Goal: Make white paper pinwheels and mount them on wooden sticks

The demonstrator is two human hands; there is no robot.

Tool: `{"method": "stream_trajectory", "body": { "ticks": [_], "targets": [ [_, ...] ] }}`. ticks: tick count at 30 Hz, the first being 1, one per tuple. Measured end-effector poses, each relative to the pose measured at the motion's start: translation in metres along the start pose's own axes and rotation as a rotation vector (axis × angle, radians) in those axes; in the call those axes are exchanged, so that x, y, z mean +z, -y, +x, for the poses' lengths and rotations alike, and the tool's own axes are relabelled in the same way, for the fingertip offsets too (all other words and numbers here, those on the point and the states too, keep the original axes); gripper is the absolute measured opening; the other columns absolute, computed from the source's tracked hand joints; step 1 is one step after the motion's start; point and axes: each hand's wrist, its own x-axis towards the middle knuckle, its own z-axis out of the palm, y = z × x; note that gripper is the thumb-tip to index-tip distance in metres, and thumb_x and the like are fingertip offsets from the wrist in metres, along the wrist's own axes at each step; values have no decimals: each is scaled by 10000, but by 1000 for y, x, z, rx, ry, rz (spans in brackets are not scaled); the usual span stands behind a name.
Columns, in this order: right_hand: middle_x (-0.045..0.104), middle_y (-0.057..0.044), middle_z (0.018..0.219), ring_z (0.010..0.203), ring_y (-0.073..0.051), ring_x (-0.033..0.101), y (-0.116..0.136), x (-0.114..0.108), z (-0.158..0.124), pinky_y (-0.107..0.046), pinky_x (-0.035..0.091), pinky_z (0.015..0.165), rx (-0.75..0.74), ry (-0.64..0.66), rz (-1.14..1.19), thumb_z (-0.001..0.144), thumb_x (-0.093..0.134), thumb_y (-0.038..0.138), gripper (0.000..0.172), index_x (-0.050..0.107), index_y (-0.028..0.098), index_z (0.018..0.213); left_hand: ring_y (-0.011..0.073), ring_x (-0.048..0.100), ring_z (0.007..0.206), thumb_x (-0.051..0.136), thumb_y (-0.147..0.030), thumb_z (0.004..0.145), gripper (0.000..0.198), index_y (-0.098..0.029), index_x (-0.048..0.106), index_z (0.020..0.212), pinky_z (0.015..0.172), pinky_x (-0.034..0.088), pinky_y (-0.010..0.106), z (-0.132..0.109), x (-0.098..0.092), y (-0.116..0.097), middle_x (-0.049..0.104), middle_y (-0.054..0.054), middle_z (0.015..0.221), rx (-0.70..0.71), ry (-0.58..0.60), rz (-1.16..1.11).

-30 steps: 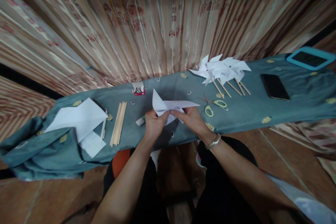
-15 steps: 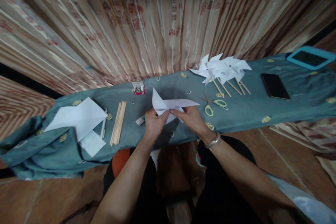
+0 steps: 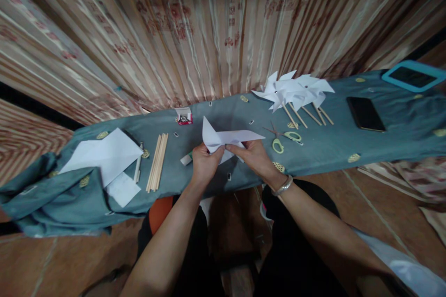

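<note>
A white paper pinwheel [image 3: 232, 137], without a stick, is held above the cloth in front of me. My left hand [image 3: 205, 161] grips its left side, thumb pressed near the centre. From the right, my right hand [image 3: 256, 155] pinches it, its thumb tip close to the left one. One blade stands up at the left and another points right; the lower part is partly hidden by my fingers. Green-handled scissors [image 3: 278, 145] lie spread just right of my hands. Behind my left hand rests a small pale and green block [image 3: 186, 159], perhaps an eraser.
A red box of small metal pins [image 3: 184, 118], several wooden sticks [image 3: 157, 162], white paper sheets [image 3: 116, 155] and a pen [image 3: 138, 167] lie leftward. Finished pinwheels [image 3: 296, 90], a black phone [image 3: 365, 114] and a blue-framed tablet [image 3: 414, 76] are rightward. A curtain [image 3: 209, 32] hangs behind.
</note>
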Motion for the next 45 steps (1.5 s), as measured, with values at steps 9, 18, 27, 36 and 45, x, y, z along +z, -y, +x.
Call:
{"method": "stream_trajectory", "body": {
  "ticks": [9, 18, 27, 36, 45],
  "targets": [
    [746, -37, 904, 878, -207, 667, 2, 0, -1, -345, 516, 854, -8, 3, 13, 661, 772, 331, 258, 708, 184, 863, 190, 660, 623, 742, -202, 577, 110, -133, 740, 663, 615, 504, 280, -1, 1, -2, 739, 41, 674, -5, 8, -16],
    [736, -29, 894, 872, -200, 661, 0, 0, 0, -339, 508, 858, -36, 2, 13, 670, 755, 264, 207, 703, 186, 854, 185, 655, 604, 731, -217, 568, 124, -133, 736, 659, 603, 501, 280, -1, 1, -1, 741, 40, 670, 17, 9, -22],
    [739, -33, 871, 876, -205, 662, -3, -1, 1, -352, 506, 868, -44, 12, 25, 674, 763, 281, 215, 705, 187, 858, 193, 665, 621, 725, -229, 577, 141, -131, 734, 678, 610, 503, 286, -1, 0, 0, 746, 42, 686, 22, 18, -5],
    [735, -33, 870, 857, -205, 663, 0, 0, 1, -348, 512, 843, -28, 9, 20, 667, 774, 331, 241, 702, 185, 844, 184, 654, 603, 728, -236, 570, 138, -129, 733, 657, 595, 495, 276, -1, 0, 0, 743, 40, 673, 26, 8, 3],
    [735, -40, 915, 877, -206, 669, 0, 1, 0, -359, 509, 871, -17, 5, 42, 653, 787, 362, 281, 695, 196, 860, 188, 662, 616, 726, -245, 574, 157, -127, 740, 676, 613, 506, 284, -2, -1, -1, 748, 46, 688, 34, 13, 7]
  ]
}}
